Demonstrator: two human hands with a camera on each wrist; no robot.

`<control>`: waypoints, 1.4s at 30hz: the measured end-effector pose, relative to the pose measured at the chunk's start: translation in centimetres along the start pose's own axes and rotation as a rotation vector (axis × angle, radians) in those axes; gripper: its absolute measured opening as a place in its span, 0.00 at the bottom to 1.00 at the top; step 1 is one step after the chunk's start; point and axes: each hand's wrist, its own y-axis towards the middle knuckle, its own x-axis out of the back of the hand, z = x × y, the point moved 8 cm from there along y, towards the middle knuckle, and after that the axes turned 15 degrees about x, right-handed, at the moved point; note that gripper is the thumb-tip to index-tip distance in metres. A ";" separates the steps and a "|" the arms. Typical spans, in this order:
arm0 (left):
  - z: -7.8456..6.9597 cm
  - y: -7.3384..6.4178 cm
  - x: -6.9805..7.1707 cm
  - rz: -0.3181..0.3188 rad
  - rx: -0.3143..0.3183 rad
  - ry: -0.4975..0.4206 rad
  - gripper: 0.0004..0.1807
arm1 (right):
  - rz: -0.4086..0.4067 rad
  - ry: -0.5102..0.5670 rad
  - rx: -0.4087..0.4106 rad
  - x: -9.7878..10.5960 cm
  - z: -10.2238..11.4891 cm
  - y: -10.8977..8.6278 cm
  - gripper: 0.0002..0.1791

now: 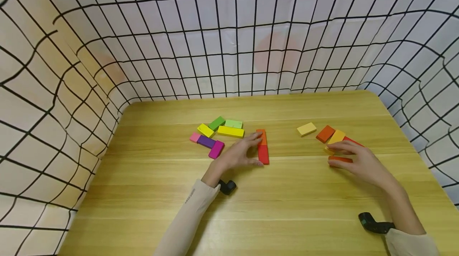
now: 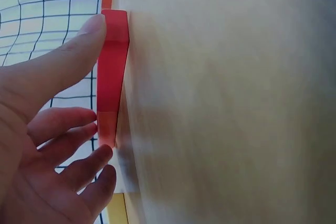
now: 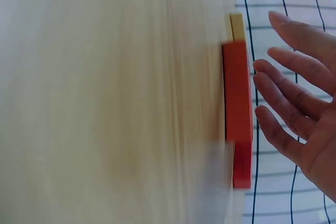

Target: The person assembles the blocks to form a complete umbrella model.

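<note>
My left hand (image 1: 236, 154) reaches over the table beside a red block (image 1: 263, 155) and an orange block (image 1: 261, 136), which lie end to end in a straight line. Its thumb is at the red block's near end and its fingertips are by the orange one, the fingers loosely spread. On the right, my right hand (image 1: 365, 164) hovers with parted fingers just over an orange-red block (image 1: 340, 159). In the right wrist view, those fingers stand apart from that block (image 3: 237, 93). Around them lie a light orange block (image 1: 336, 136), a dark orange block (image 1: 325, 133) and another red block (image 1: 353, 141).
Left of centre lies a loose group of blocks, among them a purple one (image 1: 206, 141), a magenta one (image 1: 216, 149), a green one (image 1: 216, 123) and a long yellow one (image 1: 231, 131). A pale yellow block (image 1: 306, 129) sits apart. Black wire mesh (image 1: 236, 28) encloses the wooden table (image 1: 287, 208).
</note>
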 end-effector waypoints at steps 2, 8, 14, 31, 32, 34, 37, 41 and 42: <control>0.0 0.0 0.0 -0.004 0.006 0.002 0.47 | 0.007 -0.027 -0.013 0.4 -0.5 -0.6 0.23; 0.0 0.1 -0.1 -0.013 0.014 0.009 0.46 | 0.065 -0.036 -0.032 0.6 -2.0 -1.7 0.20; 0.2 0.4 0.0 -0.007 0.010 -0.025 0.45 | 0.087 -0.015 -0.022 0.0 -2.2 -1.5 0.20; 0.7 1.0 0.1 0.044 -0.004 -0.088 0.46 | 0.166 0.145 0.018 -2.2 1.4 1.1 0.40; 0.8 1.0 0.1 0.048 -0.006 -0.091 0.46 | 0.185 0.164 0.019 -2.2 1.4 1.1 0.42; 0.8 1.0 0.0 0.055 -0.009 -0.097 0.46 | 0.215 0.197 0.015 -2.3 1.3 1.0 0.43; 0.9 1.1 0.0 0.064 -0.012 -0.100 0.45 | 0.236 0.222 0.010 -2.5 1.2 1.0 0.43; 0.9 1.1 0.0 0.075 -0.009 -0.103 0.45 | 0.227 0.209 0.023 -2.5 1.3 1.0 0.42; 1.0 1.1 0.0 0.078 -0.005 -0.106 0.46 | 0.224 0.194 0.033 -2.5 1.4 1.0 0.41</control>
